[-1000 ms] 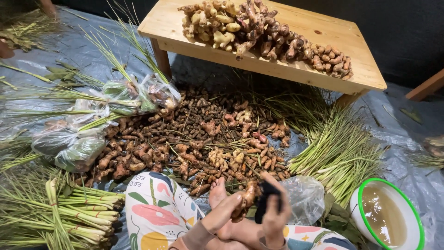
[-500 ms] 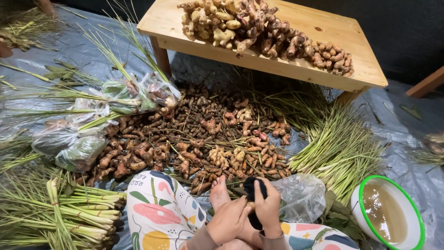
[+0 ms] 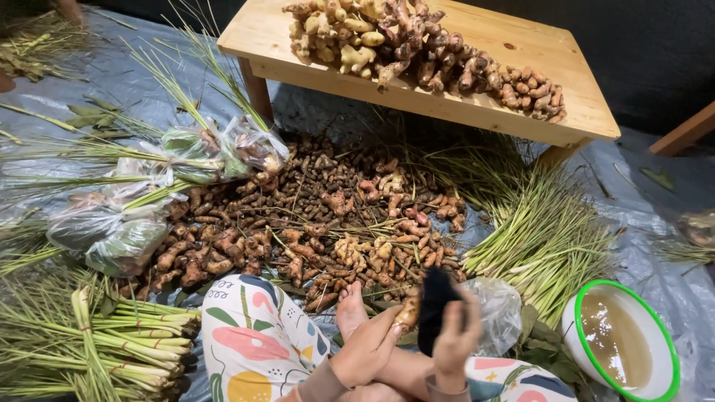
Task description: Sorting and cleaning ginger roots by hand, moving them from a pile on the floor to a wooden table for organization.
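Note:
I sit cross-legged on a plastic sheet. My left hand (image 3: 370, 344) grips a short brown root piece (image 3: 407, 313) in front of my lap. My right hand (image 3: 456, 339) holds a black cloth or brush (image 3: 434, 307) pressed against that root. Right beyond my bare foot (image 3: 350, 307) lies a big pile of brown and orange roots (image 3: 313, 223). A low wooden table (image 3: 521, 52) behind the pile carries a row of pale and brown rhizomes (image 3: 417, 48).
Bundles of tied lemongrass (image 3: 97, 342) lie at my left, loose lemongrass (image 3: 544, 231) at my right. Filled clear plastic bags (image 3: 149, 193) rest left of the pile. A green-rimmed white basin (image 3: 664, 350) with murky water stands at the right. A crumpled clear bag (image 3: 500, 313) lies beside my right hand.
Both hands have drawn together and lowered slightly; the root now stands more upright in my left hand and the black cloth has shifted against it. The camera has tilted a little.

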